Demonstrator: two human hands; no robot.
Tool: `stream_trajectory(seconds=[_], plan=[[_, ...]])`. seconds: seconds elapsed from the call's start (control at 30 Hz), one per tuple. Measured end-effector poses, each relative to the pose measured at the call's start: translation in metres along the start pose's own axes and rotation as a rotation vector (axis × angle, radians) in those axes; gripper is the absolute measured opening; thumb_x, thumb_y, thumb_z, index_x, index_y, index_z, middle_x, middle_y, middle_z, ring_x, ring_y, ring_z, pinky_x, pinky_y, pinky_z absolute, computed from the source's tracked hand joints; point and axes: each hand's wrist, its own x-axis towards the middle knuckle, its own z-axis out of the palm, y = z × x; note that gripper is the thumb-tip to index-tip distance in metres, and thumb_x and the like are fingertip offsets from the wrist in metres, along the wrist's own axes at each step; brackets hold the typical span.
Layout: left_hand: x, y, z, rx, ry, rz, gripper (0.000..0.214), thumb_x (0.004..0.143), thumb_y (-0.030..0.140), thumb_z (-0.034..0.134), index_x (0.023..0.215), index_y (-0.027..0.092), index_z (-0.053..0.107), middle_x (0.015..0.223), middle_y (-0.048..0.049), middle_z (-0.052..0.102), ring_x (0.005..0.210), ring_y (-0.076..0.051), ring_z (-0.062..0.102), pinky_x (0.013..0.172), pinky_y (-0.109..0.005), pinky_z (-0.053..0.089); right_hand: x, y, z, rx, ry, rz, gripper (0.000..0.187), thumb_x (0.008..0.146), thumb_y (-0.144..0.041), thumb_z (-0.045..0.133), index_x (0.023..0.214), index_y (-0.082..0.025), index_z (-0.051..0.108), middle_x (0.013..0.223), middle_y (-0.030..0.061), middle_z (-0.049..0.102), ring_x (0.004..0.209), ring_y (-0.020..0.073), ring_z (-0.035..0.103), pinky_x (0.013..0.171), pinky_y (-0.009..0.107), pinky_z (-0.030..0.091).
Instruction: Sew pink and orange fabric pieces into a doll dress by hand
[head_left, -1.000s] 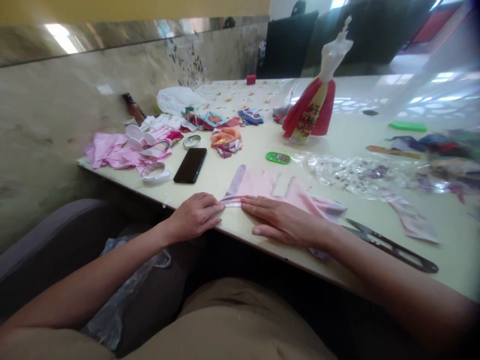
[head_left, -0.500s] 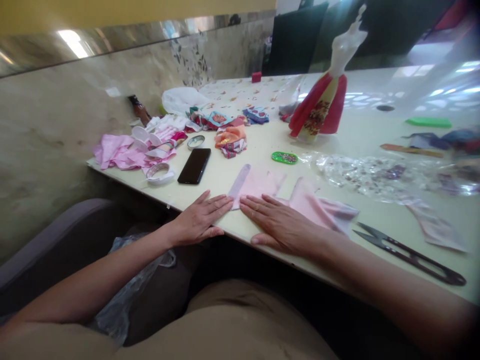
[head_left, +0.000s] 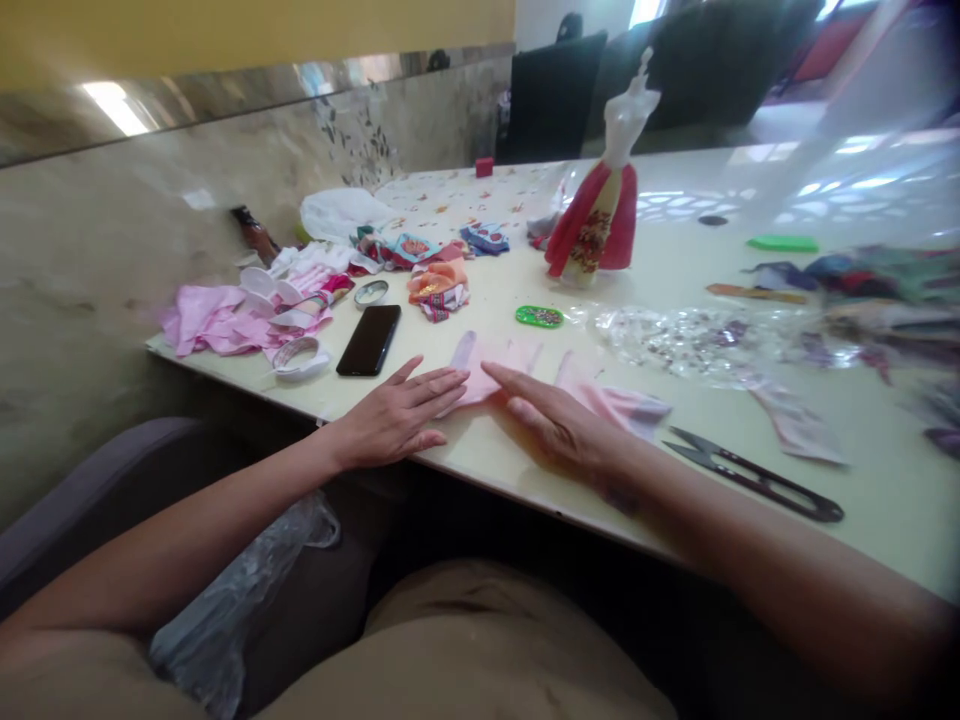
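A pale pink piece of fabric (head_left: 491,362) lies flat near the table's front edge, with a lilac strip (head_left: 463,350) along its left side. My left hand (head_left: 401,412) rests over the fabric's lower left corner, its fingers stretched out. Tilted onto its edge, my right hand (head_left: 555,415) is at the lower right of the same fabric, fingers straight and nothing held. Whether its lower edge touches the cloth I cannot tell. To the right, more pink fabric (head_left: 619,402) lies crumpled. Beyond it are thread snips (head_left: 754,475).
A black phone (head_left: 369,340), a tape roll (head_left: 300,358) and pink cloth scraps (head_left: 210,318) lie to the left. Behind the fabric are a green pin box (head_left: 539,316) and a small dress form (head_left: 626,120) in a red skirt. A clear plastic bag (head_left: 682,340) lies at right.
My right hand has lifted and turned from palm-down flat onto its edge. My left hand stays on the fabric. The camera view has shifted slightly to the right.
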Motion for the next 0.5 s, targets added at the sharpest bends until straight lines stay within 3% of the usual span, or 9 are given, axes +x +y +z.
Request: stream_trajectory(seconds=[0.13,0.27,0.37,0.5], plan=[[0.052,-0.010,0.003,-0.102,0.046,-0.102,0.060,0.104,0.047,0.026,0.157,0.019,0.027,0.163,-0.0124,0.028,0.153,-0.023,0.022,0.126,-0.050,0.008,0.001,0.008,-0.001,0.072,0.300,0.090,0.073,0.100,-0.065,0.025,0.154,-0.017,0.037,0.155,0.0140,0.043,0.145,0.0262,0.039,0.120,0.049,0.030],[0.089,-0.014,0.019,-0.199,0.045,-0.276,0.063,0.104,0.050,0.025,0.157,0.015,0.024,0.165,-0.0151,0.022,0.154,-0.027,0.017,0.123,-0.059,0.009,0.002,0.010,-0.005,0.072,0.422,0.111,0.072,0.100,-0.065,0.027,0.151,-0.017,0.042,0.148,0.0157,0.052,0.138,0.0265,0.048,0.116,0.050,0.036],[0.096,-0.014,0.027,-0.266,0.071,-0.332,0.062,0.104,0.050,0.024,0.157,0.017,0.024,0.165,-0.0153,0.022,0.154,-0.026,0.018,0.122,-0.060,0.010,0.001,0.009,-0.009,0.037,0.430,0.117,0.068,0.101,-0.064,0.027,0.149,-0.020,0.045,0.145,0.0138,0.056,0.135,0.0273,0.051,0.114,0.053,0.038],[0.086,-0.015,0.028,-0.315,0.150,-0.430,0.059,0.104,0.047,0.023,0.155,0.018,0.026,0.163,-0.0157,0.027,0.153,-0.025,0.022,0.122,-0.057,0.015,0.002,0.010,-0.013,-0.041,0.413,0.109,0.061,0.103,-0.058,0.028,0.148,-0.020,0.045,0.145,0.0130,0.056,0.136,0.0262,0.050,0.116,0.052,0.036]])
